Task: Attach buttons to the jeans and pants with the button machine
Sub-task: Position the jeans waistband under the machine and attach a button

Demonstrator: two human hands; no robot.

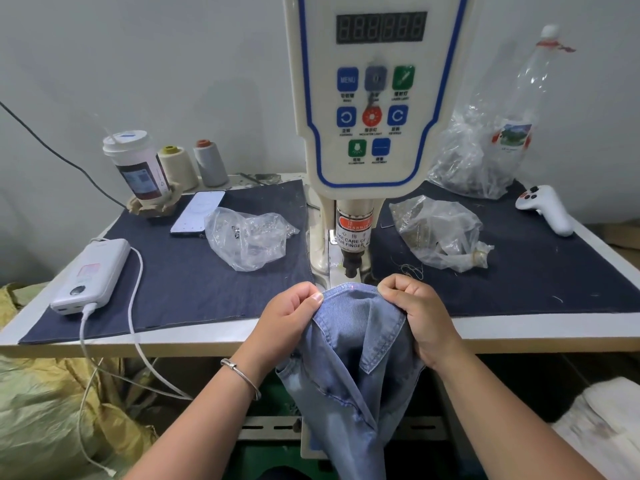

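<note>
Two hands are on the denim in the one head view I have. My left hand (291, 311) pinches the folded edge of the jeans (349, 344) between thumb and curled fingers, and my right hand (420, 315) grips the same edge on the other side, fingers curled round the cloth. Between the hands the waistband arches up, its crest just in front of the button machine (363, 98) and just below the punch head (351, 263); the rest of the garment hangs down past the bench (207, 344) edge, below my wrists.

I judge this button is not yet set: I see no button on the stretch held up, and the cloth looks lined up under the punch but not pressed. A small red dot on the crest may be the aiming light. How many garments are finished I cannot tell.

Beyond my left hand lies a plastic bag (247, 237) of small metal pieces; beyond my right, a second bag (440, 232).

Readable writing: the panel's blue key says "MENU", the red label on the punch column says "WARNING", and under it "TAKE CARE OF YOUR FINGER", partly cut off. The counter display shows no lit digits. Smaller key captions are too blurred to read.
</note>
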